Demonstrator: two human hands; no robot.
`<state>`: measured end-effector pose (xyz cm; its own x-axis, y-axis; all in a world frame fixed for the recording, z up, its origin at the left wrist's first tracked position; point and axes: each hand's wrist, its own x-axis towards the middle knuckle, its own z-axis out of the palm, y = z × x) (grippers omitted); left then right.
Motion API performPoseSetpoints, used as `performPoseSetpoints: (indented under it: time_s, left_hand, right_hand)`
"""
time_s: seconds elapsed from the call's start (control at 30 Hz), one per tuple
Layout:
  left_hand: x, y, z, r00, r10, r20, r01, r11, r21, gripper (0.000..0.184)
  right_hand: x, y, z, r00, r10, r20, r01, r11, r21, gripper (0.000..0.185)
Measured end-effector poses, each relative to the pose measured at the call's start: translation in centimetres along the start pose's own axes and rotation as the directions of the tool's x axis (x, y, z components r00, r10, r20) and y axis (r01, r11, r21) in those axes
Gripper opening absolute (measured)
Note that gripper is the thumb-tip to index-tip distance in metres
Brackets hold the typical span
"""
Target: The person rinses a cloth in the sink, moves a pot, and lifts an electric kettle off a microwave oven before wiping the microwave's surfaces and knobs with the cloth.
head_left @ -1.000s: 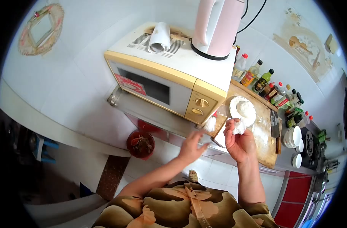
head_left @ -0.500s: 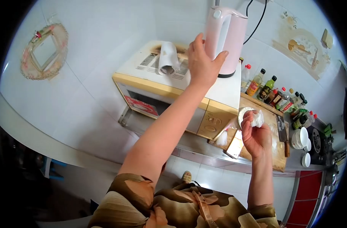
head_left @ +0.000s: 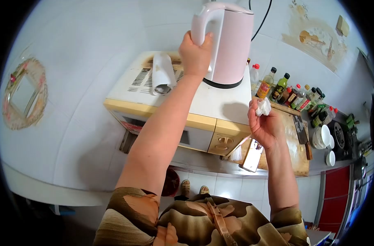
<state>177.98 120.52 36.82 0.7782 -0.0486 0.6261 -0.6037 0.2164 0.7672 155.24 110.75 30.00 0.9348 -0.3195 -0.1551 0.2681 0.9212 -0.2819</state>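
At upper centre, the kettle [head_left: 233, 47] is pale pink, black at the bottom; below, the microwave [head_left: 230, 96] is white on top and yellow along the front. Brown, olive and peach patches pattern the garment [head_left: 187, 225] at lower centre.

No legible words or numbers, the bottle labels [head_left: 263, 89] too small for reading.

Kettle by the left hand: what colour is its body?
The kettle has a pale pink body; the head view, the only one, shows it best.
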Motion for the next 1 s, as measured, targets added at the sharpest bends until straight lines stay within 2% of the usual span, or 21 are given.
performPoseSetpoints:
  time_s: [0.07,0.13,0.2,0.43,0.53,0.63,0.7,0.77,0.9,1.0]
  left_hand:
    - [0.3,0.2,-0.3,0.998,-0.053,0.042,0.055,0.998,-0.04,0.031]
    - [0.5,0.1,-0.7,0.999,-0.019,0.04,0.02,1.0,-0.019,0.031]
    - [0.2,-0.1,-0.4,0.998,0.003,0.066,-0.003,1.0,-0.003,0.031]
    - [1.7,-1.2,-1.3,0.99,-0.072,0.118,0.081,0.994,-0.073,0.033]
    - [2.5,-1.4,-1.8,0.988,-0.075,0.135,0.083,0.995,-0.056,0.033]
    - [2.8,-0.9,-1.8,0.982,-0.095,0.165,0.105,0.993,-0.057,0.032]
    - [3.0,-0.8,-1.9,0.979,-0.122,0.166,0.135,0.988,-0.069,0.032]
    - [2.9,-1.4,-1.9,0.99,0.012,0.141,-0.011,1.0,-0.012,0.031]
    - [4.7,-2.4,-2.4,0.99,-0.039,0.139,0.043,0.999,-0.021,0.032]
    - [5.0,-3.8,-3.3,0.996,-0.062,0.063,0.065,0.997,-0.044,0.033]
  right_hand:
    - [0.3,-0.2,-0.4,0.999,-0.039,0.036,0.039,0.999,-0.006,0.014]
    - [0.7,-0.2,-0.4,0.995,-0.057,0.078,0.059,0.998,-0.018,0.014]
    - [0.4,-0.2,0.0,0.995,-0.09,0.051,0.09,0.996,-0.004,0.014]
    - [1.1,-0.8,1.4,0.987,-0.16,0.009,0.16,0.987,-0.002,0.014]
    - [1.9,-0.8,1.6,0.98,-0.198,0.025,0.2,0.977,-0.079,0.017]
    - [2.0,-0.6,1.6,0.979,-0.2,0.037,0.202,0.976,-0.08,0.017]
    - [2.1,-0.6,1.3,0.977,-0.209,0.043,0.212,0.973,-0.09,0.018]
    - [2.0,-0.6,1.1,0.969,-0.244,-0.047,0.239,0.966,-0.103,0.018]
    - [2.1,-0.8,1.0,0.982,-0.187,0.001,0.187,0.981,-0.061,0.017]
    - [2.7,-0.9,0.7,0.968,-0.252,-0.015,0.248,0.96,-0.134,0.021]
